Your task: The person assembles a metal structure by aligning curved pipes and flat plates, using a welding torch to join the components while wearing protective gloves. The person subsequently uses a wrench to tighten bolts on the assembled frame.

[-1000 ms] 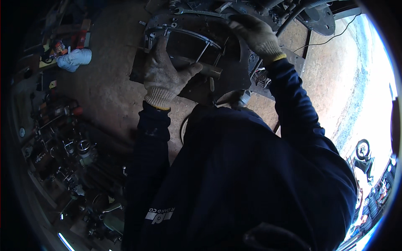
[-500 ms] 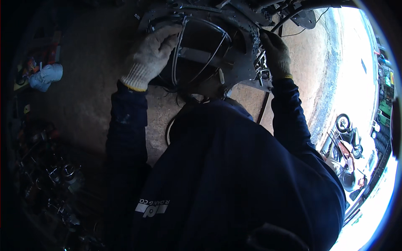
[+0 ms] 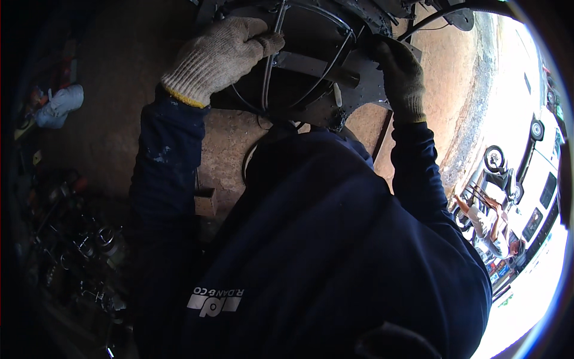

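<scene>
A dark metal panel with rough, lumpy edges stands before me at the top of the view. A wire guard of thin, bent metal rods arches over its hollow. My left hand, in a knitted glove with a yellow cuff edge, has its fingers closed at the upright rods. My right hand, also gloved, wraps the panel's right edge; its fingertips are in shadow. A small pale strip sticks up from the panel's lower part.
A black cable curves past at upper right. Dark metal parts lie heaped at lower left. A small box sits beside my left forearm. At right, in bright light, are a person, a motorcycle and a white vehicle.
My view has shifted, so the panel and both hands appear farther right. Both hands stay at the metalwork. A white vehicle now shows at the right, and the small box has come into view.
</scene>
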`<state>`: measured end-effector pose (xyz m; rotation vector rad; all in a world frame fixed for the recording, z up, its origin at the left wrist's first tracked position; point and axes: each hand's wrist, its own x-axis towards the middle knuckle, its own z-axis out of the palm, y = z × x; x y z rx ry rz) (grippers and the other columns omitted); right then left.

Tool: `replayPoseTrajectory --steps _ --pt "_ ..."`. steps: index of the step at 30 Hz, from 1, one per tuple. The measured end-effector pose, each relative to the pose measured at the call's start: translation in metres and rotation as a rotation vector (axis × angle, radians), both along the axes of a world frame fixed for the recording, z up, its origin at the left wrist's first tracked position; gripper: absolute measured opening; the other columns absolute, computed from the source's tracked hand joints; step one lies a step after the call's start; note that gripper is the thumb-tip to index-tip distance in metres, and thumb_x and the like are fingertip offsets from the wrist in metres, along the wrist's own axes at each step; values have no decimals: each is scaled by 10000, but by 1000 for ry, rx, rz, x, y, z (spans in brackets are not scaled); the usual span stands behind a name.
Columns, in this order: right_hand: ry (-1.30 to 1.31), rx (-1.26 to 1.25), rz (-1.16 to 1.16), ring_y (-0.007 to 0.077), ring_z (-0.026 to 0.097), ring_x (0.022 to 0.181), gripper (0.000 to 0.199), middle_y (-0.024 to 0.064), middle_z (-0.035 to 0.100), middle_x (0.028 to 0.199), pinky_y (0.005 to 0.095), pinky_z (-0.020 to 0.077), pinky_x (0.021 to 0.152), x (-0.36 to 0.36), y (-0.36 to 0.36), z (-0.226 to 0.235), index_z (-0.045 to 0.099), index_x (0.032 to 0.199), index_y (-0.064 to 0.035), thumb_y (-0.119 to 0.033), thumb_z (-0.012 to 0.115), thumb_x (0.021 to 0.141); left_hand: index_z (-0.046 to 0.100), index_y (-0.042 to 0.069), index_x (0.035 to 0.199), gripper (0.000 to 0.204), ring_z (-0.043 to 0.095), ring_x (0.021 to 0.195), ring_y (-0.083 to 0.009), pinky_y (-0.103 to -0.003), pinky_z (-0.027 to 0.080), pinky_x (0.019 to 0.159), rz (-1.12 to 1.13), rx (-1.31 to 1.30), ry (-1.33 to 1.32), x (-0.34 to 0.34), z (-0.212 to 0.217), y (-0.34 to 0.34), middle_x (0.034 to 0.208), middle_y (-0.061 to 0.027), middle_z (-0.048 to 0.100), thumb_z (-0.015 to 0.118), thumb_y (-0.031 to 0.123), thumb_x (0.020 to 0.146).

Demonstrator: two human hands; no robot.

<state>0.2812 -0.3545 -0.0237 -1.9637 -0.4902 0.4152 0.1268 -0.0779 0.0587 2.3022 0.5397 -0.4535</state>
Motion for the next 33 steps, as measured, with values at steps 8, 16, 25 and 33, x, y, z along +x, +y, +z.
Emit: replayPoseTrajectory --steps 8,16,25,33 --pt "-112 38 49 142 678 1023 363 71 751 1115 278 516 917 60 35 5 715 1251 -30 -304 676 1017 691 24 922 238 467 588 -54 -264 419 536 154 -105 138 8 15 -10 706 5 564 607 211 1043" --pt "-915 -206 531 374 686 1033 375 165 734 1115 465 543 880 153 109 -17 719 1220 -111 -361 656 947 706 17 970 231 566 639 -81 -284 490 598 233 -85 115 8 18 -14 756 -23 644 630 232 1011" --pt "-1000 -190 667 310 713 999 281 116 757 1069 398 560 858 201 119 -24 744 1172 -74 -245 610 994 699 -32 1210 416 699 908 -199 -303 540 816 412 -69 118 11 29 -33 1005 -138 736 720 289 946" --pt "180 124 377 198 678 1104 441 108 714 1222 320 529 951 164 -33 20 623 1396 -71 -368 554 1077 708 34 905 246 448 585 -77 -303 402 542 324 -14 -195 -3 7 -34 667 18 510 660 254 1005"
